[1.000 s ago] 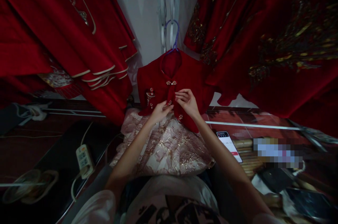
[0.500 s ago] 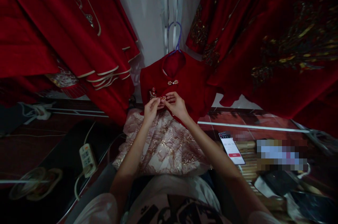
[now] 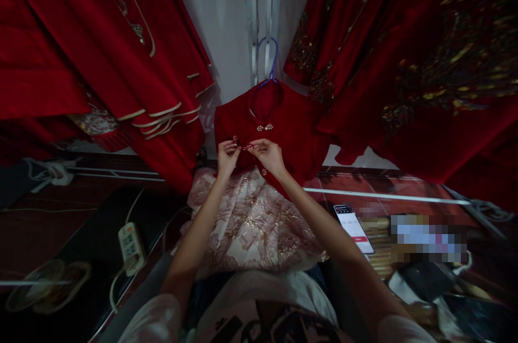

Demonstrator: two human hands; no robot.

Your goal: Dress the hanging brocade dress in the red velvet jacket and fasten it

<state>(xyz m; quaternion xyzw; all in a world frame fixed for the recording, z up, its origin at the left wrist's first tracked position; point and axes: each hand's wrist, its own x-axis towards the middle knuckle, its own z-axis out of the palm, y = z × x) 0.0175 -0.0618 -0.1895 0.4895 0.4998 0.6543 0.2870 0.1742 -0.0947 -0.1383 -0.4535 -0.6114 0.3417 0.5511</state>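
A small red jacket (image 3: 289,124) hangs in front of me on a purple hanger (image 3: 270,60), over a pale pink skirt with gold embroidery (image 3: 251,221). Pearl fasteners run down the jacket's front edge; one closed pair (image 3: 264,128) sits just above my hands. My left hand (image 3: 227,156) pinches the left front edge of the jacket. My right hand (image 3: 267,155) pinches the right front edge at a pearl fastener (image 3: 247,146). The two hands' fingertips almost meet there.
Large red embroidered gowns hang at the left (image 3: 81,52) and right (image 3: 413,62). A white power strip (image 3: 128,241) with its cord lies at lower left. A lit phone (image 3: 354,228) lies at the right near dark clutter. White wall rails (image 3: 261,14) hold the hanger.
Both hands have risen from the jacket's lower front to the fastener below the collar. They have come together, each pinching one front edge.
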